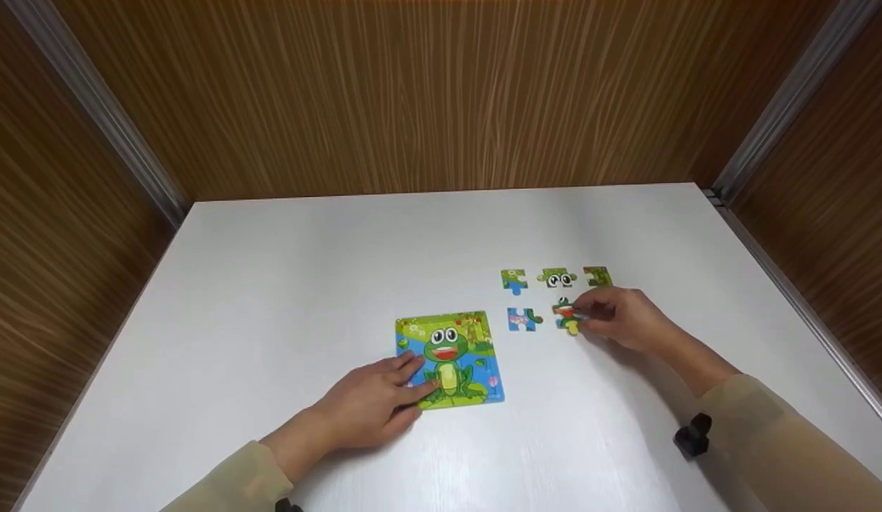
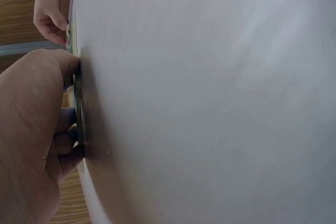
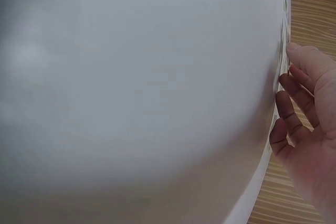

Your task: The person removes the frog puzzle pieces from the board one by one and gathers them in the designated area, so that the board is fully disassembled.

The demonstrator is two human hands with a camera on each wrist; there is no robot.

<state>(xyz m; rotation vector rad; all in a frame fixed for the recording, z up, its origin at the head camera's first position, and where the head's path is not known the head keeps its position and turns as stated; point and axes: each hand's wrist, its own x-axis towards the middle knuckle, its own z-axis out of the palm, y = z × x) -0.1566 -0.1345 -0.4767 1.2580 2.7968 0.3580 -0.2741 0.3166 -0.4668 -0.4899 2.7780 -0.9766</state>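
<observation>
- Frog board [image 1: 492, 352], a shallow tray with a raised rim, lies flat on the white table [image 1: 306, 263]; inside the rim, a frog picture [image 1: 452, 373].
- Your left hand [image 1: 370, 404] is at the board's 8 o'clock, fingers spread and resting on its face, thumb at the lower edge.
- Your right hand [image 1: 622, 316], at the board's 2 o'clock, pinches the frog-mouth piece [image 1: 567, 321] between thumb and fingers.
- Just beside that piece, at its 9 o'clock: the pink-and-blue piece [image 1: 523, 320].
- Above these, a row: grass piece [image 1: 513, 279] at the board's 1 o'clock; eyes piece [image 1: 557, 278] and corner piece [image 1: 597, 275] towards 2, the corner piece partly behind your hand.
- Left wrist view adds your thumb tip down at the board's edge; the board shows edge-on, its picture hidden.
- Right wrist view adds your other fingers, loosely bent below the pinch; the piece is hard to make out there.
- Only the head view shows the printed faces.
</observation>
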